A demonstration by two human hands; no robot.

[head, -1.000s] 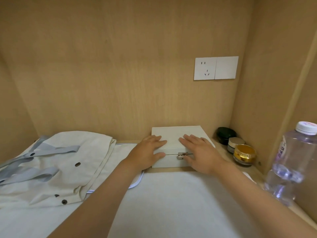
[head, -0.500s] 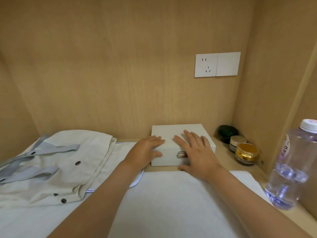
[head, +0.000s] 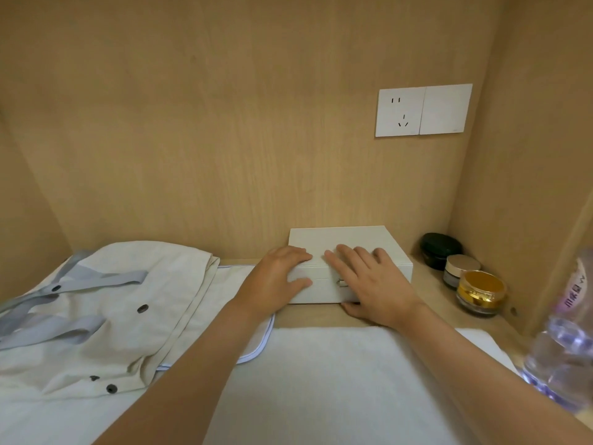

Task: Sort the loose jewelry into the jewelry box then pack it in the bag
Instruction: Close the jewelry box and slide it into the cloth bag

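White jewelry box (head: 349, 239) sits closed. Left hand (head: 276, 281) clasps its front edge; right hand (head: 373, 284) lies flat on it, fingers straight.

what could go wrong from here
The jewelry box sits close to three jars; sliding it right could knock them. The water bottle stands by the right forearm and might tip when the box is lifted out. If the latch is not caught, the lid could open on the way to the bag.
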